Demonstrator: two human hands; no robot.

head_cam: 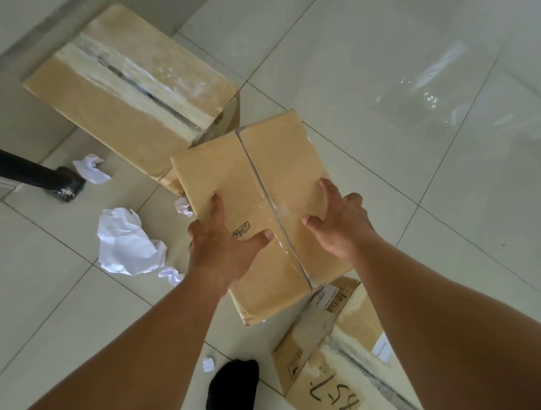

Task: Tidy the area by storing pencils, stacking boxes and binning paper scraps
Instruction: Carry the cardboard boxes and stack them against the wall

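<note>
A taped brown cardboard box (258,173) sits in the middle, tilted, with both hands on it. My left hand (224,246) grips its left near edge, thumb across the top. My right hand (340,220) presses on the right side of its top, fingers spread. A bigger cardboard box (129,84) stands behind it at the upper left, against the wall. A third box (333,362) marked with black handwriting lies at the lower right, partly under my right forearm. Crumpled white paper scraps lie on the floor: a large one (128,245) and smaller ones (91,167), (182,205), (170,275), (208,364).
The floor (420,149) is glossy light tile. A black furniture leg (32,172) comes in from the left. A foot in a black sock (233,389) stands at the bottom centre. A wall base runs along the upper left.
</note>
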